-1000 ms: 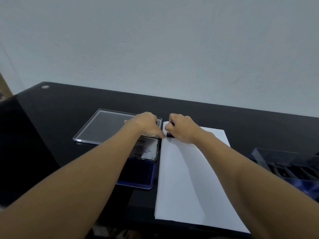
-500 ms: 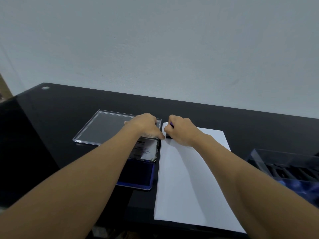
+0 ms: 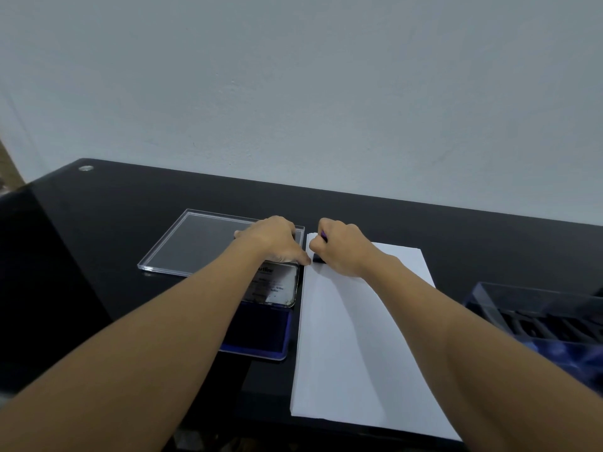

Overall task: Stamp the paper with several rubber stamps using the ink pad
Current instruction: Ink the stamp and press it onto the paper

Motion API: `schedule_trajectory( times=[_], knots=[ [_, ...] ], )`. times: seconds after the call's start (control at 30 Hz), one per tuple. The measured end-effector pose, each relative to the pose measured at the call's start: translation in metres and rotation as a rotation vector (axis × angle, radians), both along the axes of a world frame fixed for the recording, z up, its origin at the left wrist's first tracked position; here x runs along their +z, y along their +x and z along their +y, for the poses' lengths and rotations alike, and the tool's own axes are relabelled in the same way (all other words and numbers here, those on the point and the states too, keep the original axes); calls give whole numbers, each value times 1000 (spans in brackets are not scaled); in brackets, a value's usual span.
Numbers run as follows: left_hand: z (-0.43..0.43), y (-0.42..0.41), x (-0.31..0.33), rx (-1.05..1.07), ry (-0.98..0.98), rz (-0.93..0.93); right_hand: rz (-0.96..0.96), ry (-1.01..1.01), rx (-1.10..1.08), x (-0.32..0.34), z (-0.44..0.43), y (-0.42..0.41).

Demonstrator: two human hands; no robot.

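Two grips meet mid frame. The right grip is clenched round a small dark stamp on the top left corner of the paper. The paper's long side runs up the frame. The left grip rests by the ink pad; I cannot tell if it grasps.

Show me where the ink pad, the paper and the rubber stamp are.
ink pad [image 3: 261, 331], head view, dark blue inked surface.
paper [image 3: 352, 337], head view, bare middle.
rubber stamp [image 3: 318, 258], head view, black base on paper.
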State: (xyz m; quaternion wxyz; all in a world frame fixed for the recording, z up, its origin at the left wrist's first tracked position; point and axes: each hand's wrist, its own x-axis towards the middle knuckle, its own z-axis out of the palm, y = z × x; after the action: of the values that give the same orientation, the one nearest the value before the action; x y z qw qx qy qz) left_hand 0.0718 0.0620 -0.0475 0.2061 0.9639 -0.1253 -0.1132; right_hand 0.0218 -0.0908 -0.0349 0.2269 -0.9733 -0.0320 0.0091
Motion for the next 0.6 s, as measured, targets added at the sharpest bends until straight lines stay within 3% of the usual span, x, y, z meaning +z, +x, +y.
schedule_trajectory(
  times=[0.6],
  knots=[
    [1,-2,2,-25,12,-15,-31,30,-6,-4,1,-4]
  ],
)
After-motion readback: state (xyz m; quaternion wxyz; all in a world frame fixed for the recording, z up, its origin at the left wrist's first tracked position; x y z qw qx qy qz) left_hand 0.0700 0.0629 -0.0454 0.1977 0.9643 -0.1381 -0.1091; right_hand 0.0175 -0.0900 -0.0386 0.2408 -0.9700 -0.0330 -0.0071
